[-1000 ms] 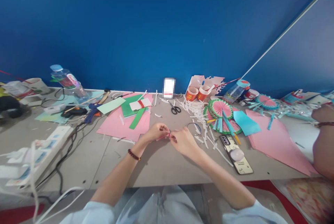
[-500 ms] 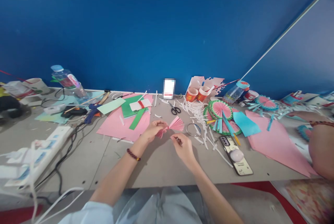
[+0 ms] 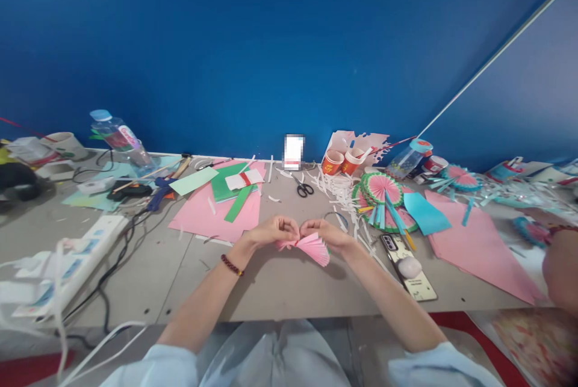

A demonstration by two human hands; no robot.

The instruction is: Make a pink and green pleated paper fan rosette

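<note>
A pleated pink paper fan [image 3: 316, 248] is gathered at its middle by a thin red tie [image 3: 296, 243]. It tilts down to the right in front of my fingers. My left hand [image 3: 274, 231] pinches it close to the tie. From the other side my right hand [image 3: 329, 233] is closed at the same gathered middle, thumb and fingertips together; exactly what lies between those fingertips is partly hidden. Beyond both hands, black-handled scissors [image 3: 304, 189] lie on the table.
Pink and green paper sheets [image 3: 194, 218] lie to the left, near a power strip [image 3: 83, 266] with cables. Rightward are white paper strips [image 3: 341, 188], red paper cups [image 3: 333, 162], finished watermelon-coloured fans [image 3: 383, 189] and a phone [image 3: 413, 272]. Another person's arm [image 3: 562, 266] rests at the far right.
My right hand has come up to the gathered middle of the paper, where it was apart before. The fan has turned from pointing up-right to pointing down-right.
</note>
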